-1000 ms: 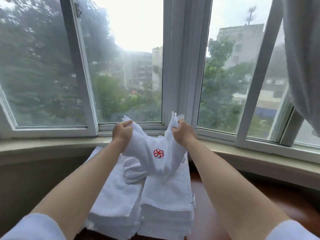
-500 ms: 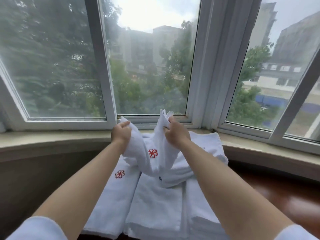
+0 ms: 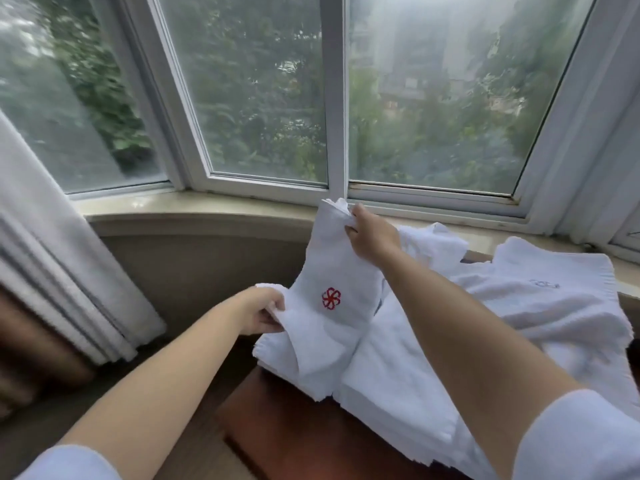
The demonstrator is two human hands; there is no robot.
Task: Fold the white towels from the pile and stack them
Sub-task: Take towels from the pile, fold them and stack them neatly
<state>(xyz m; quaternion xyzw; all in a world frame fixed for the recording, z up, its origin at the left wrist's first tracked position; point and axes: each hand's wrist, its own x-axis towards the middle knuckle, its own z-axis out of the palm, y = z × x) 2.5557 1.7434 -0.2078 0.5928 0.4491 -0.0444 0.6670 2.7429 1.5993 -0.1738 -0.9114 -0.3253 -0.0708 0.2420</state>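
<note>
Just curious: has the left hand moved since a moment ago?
Yes. The left hand has dropped below the right hand and further under the window sill, pulling the towel slantwise.

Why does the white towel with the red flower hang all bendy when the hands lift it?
The towel is probably soft and floppy: it sags between the left hand and the right hand, which pinch its edges. It likely weighs little, since a few fingertips hold it up. It seems unlikely to slip, because its surface looks fuzzy.
</note>
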